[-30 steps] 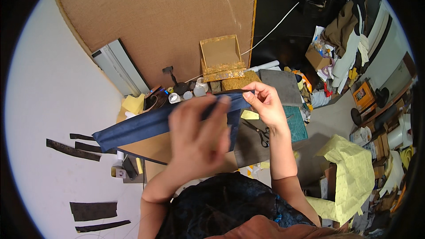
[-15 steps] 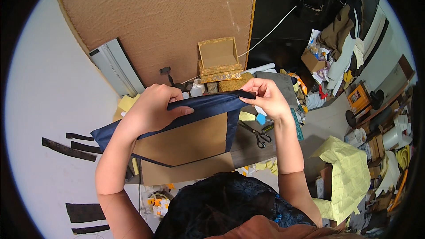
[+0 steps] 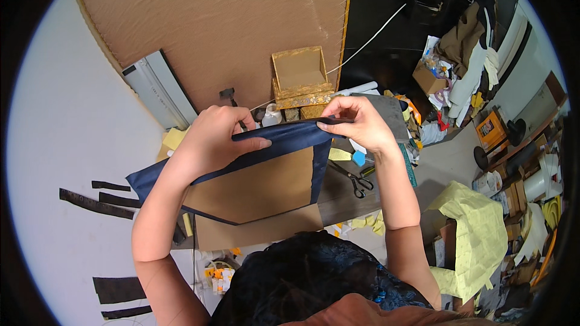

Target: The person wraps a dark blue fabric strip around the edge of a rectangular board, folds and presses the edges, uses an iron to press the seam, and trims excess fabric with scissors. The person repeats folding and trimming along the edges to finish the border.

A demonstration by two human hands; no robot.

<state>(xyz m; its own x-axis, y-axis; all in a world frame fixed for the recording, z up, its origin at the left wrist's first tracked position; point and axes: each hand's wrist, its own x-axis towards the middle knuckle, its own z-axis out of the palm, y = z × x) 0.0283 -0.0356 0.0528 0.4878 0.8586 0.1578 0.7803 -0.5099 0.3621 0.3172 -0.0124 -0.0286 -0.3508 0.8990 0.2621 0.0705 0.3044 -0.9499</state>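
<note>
I have my left hand (image 3: pixel 211 136) and right hand (image 3: pixel 356 122) pinching navy fabric (image 3: pixel 284 139) over the cardboard panel (image 3: pixel 260 190), top edge wrapped, lower edges still bare.

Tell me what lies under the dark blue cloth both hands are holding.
Brown cardboard shows below the dark blue cloth, held by left hand and right hand. What lies under the cardboard is covered.

Gold open box (image 3: pixel 299 78) upright at bench back, below brown board. Brown carton (image 3: pixel 428 78) far right amid clutter. Orange crate-like box (image 3: pixel 490 128) near right wall. No screens, signs visible.
</note>
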